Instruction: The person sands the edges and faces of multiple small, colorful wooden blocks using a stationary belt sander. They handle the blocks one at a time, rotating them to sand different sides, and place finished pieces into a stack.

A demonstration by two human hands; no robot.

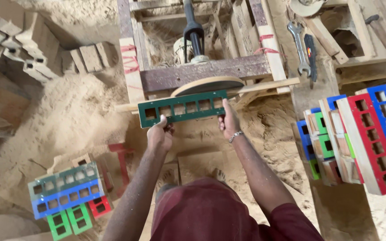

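both hands clenched on green slotted panel (pixel 182 108): left hand (pixel 159 136) one end, right hand (pixel 228 122) other, against sanding disc (pixel 207 85).

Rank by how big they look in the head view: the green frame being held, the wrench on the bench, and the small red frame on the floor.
1. green frame, clearly largest.
2. wrench.
3. small red frame.

The last two look close in size, and they sit at different distances from the camera, so their order is unsure.
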